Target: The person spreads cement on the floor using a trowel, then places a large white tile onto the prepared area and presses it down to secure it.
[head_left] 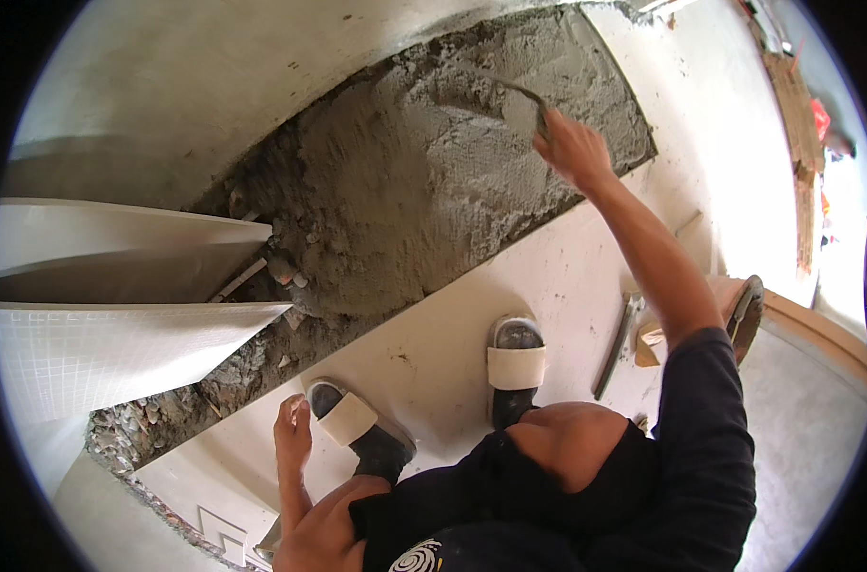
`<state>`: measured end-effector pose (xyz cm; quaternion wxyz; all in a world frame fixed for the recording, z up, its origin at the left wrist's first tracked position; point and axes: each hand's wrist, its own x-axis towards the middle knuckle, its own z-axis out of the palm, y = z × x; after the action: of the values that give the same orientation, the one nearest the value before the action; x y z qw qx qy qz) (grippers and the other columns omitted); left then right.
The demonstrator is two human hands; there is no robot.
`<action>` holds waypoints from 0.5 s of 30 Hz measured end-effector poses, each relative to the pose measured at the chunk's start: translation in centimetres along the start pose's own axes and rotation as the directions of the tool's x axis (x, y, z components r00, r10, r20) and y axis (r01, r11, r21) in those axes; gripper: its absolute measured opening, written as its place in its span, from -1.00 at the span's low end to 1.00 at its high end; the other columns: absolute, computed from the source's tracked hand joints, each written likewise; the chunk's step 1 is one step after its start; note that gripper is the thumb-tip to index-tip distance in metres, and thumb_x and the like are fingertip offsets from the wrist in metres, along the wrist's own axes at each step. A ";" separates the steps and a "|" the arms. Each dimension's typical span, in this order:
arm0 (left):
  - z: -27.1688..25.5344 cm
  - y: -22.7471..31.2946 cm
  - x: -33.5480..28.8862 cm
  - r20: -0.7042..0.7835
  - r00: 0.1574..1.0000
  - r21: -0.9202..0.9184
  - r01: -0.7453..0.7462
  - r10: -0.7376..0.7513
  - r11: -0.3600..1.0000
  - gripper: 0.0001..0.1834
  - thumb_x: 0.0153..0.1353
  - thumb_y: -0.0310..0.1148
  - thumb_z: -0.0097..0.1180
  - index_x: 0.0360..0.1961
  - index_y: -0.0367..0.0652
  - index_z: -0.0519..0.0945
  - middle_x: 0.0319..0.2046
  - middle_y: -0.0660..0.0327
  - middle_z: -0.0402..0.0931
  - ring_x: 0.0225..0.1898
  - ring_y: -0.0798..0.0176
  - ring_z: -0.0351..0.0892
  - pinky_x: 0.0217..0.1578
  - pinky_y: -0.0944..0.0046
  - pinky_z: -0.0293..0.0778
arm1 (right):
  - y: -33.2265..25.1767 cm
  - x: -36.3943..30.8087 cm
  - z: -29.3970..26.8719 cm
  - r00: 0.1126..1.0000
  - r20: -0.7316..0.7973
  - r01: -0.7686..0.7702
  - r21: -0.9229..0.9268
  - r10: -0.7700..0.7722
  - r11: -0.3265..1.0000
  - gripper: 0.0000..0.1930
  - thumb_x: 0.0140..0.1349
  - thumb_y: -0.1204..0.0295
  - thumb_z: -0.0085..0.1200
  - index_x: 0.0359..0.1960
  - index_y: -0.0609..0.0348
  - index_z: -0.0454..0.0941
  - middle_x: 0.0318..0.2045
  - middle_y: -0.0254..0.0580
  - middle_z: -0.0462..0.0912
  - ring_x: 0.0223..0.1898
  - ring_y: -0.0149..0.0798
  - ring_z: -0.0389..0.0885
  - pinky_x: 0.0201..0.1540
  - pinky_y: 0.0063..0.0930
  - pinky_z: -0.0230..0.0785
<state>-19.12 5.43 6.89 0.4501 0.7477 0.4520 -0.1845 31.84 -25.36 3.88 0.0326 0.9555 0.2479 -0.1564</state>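
My right hand (pixel 574 150) is closed round the handle of a trowel (pixel 521 89), out over the far right part of the wet grey mortar (pixel 405 181). The trowel's thin bent neck runs left from my fist, and its blade is hard to tell from the mortar. Ridges and smears mark the mortar bed, which is rougher toward its left end. Down by my left foot, my left hand (pixel 293 434) is held with its fingers curled in and pale dust on the tips. Nothing shows between those fingers.
Two large pale tiles or panels (pixel 147 353) lean at the left, over rubble (pixel 157 419). My sandalled feet stand on light tiles (pixel 433 334). A dark metal bar (pixel 616 348) and a small tan block (pixel 651 345) lie right. A bucket-like container (pixel 744 319) is partly behind my right arm.
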 end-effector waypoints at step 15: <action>0.2 0.4 0.5 0.006 1.000 0.014 -0.012 0.012 1.000 -0.58 0.36 -0.14 -0.03 0.00 -0.29 0.50 -0.14 0.06 0.57 -0.08 0.22 0.53 -0.02 0.25 0.39 | 1.4 -5.8 3.6 0.992 -0.077 -0.092 0.124 0.102 0.988 -0.71 0.18 0.22 0.04 -0.21 0.14 0.35 -0.41 0.05 0.62 -0.36 0.12 0.61 -0.31 0.00 0.44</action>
<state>-18.48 5.46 6.60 0.4471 0.7531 0.4449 -0.1870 26.67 -29.79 2.25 -0.0277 0.9723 0.1923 -0.1297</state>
